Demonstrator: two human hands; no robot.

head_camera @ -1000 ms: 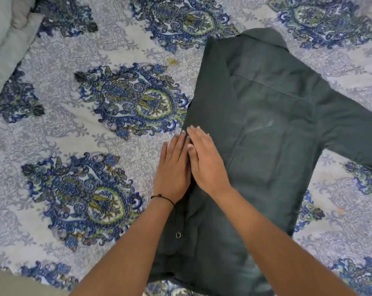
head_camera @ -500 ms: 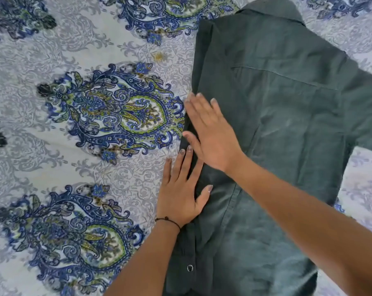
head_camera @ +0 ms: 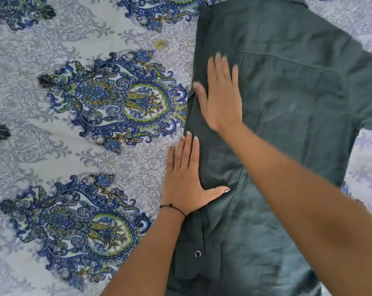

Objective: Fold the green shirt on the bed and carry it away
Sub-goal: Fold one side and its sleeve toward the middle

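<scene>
The dark green shirt (head_camera: 291, 116) lies back-up on the bed, its left side folded in along a straight edge and its right sleeve stretched out to the right. My left hand (head_camera: 186, 180) lies flat on that folded left edge, fingers together, thumb spread onto the cloth, a black thread band at the wrist. Higher up the same edge, my right hand (head_camera: 220, 97) presses flat on the shirt with fingers extended. Neither hand grips anything. The shirt's collar is cut off by the top of the view.
The bed sheet (head_camera: 74, 146) is white-grey with large blue and green paisley motifs and fills the left half. A metal snap button (head_camera: 198, 253) shows on the shirt's lower left placket. More sheet (head_camera: 366, 163) shows under the right sleeve.
My right hand has slid up the folded left edge toward the collar. My left hand has stayed low on that edge and spread its thumb. The view has moved closer.
</scene>
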